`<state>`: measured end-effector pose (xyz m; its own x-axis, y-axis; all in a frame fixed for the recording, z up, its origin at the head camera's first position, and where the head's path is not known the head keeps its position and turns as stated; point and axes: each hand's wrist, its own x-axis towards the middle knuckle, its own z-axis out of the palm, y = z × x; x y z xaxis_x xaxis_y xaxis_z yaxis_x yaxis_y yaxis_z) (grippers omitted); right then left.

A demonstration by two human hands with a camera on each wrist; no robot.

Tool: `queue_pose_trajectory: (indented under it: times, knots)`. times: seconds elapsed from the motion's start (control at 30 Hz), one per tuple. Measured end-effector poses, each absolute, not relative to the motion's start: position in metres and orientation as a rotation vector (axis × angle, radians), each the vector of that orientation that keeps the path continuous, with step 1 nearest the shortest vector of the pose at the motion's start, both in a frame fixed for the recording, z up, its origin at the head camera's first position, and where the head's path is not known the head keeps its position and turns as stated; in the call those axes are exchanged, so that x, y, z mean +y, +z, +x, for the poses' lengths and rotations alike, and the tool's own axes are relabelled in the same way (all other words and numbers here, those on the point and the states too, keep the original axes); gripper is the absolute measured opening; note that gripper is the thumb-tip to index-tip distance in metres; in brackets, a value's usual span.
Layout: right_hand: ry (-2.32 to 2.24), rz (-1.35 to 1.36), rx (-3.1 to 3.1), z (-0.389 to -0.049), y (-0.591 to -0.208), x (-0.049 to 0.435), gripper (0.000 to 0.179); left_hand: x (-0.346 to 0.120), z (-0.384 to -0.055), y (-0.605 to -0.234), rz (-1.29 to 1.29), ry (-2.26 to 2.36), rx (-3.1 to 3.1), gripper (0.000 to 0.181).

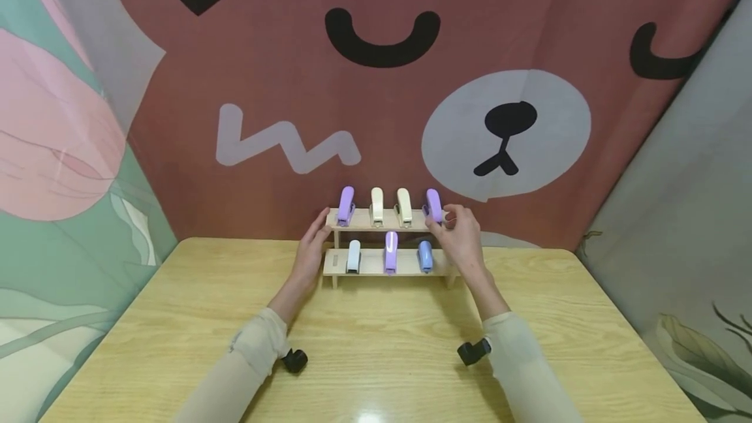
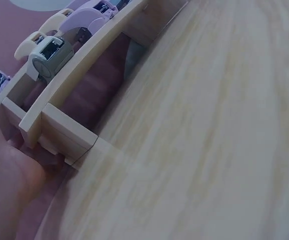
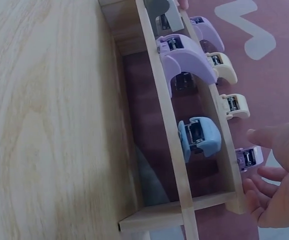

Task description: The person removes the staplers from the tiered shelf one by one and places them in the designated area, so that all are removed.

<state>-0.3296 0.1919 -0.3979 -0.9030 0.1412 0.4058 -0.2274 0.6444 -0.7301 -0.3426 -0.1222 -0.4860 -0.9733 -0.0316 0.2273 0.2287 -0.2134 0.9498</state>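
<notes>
A two-tier wooden rack (image 1: 370,264) holds staplers on both tiers. Along the upper tier stand a purple stapler (image 1: 345,205), two cream staplers (image 1: 376,205) and another purple stapler (image 1: 433,203) at the right end. The lower tier carries a pale blue-white stapler (image 1: 353,256), a purple one with a raised handle (image 1: 390,250) and a blue one (image 1: 425,256). My left hand (image 1: 308,254) lies against the rack's left side, its fingers extended. Around the upper right purple stapler, my right hand (image 1: 463,240) has thumb and fingers spread, with gaps visible in the right wrist view.
The rack stands near the back edge of a light wood table (image 1: 376,338). Right behind it hangs a curtain (image 1: 282,194) with a brown bear print. Black wrist cameras (image 1: 296,361) are strapped below both sleeves.
</notes>
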Motion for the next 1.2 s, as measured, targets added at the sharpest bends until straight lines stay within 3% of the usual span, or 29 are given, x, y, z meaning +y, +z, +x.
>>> queue_pose_trajectory:
  times: [0.33,0.63,0.9,1.2]
  knots:
    - [1.172,0.075,-2.389,-0.333,-0.402,0.189,0.052,-0.125,-0.344,-0.490,-0.293,-2.280,-1.830,0.051]
    - [1.055,0.049,-2.440,-0.335,-0.408,0.189,0.055,-0.123,-0.327,-0.466,-0.305,-2.290,-1.849,0.051]
    - [1.026,0.034,-2.427,-0.335,-0.411,0.185,0.051,-0.123,-0.346,-0.489,-0.314,-2.312,-1.820,0.050]
    - [1.066,0.025,-2.344,-0.336,-0.418,0.183,0.036,-0.123,-0.346,-0.495,-0.280,-2.297,-1.809,0.049]
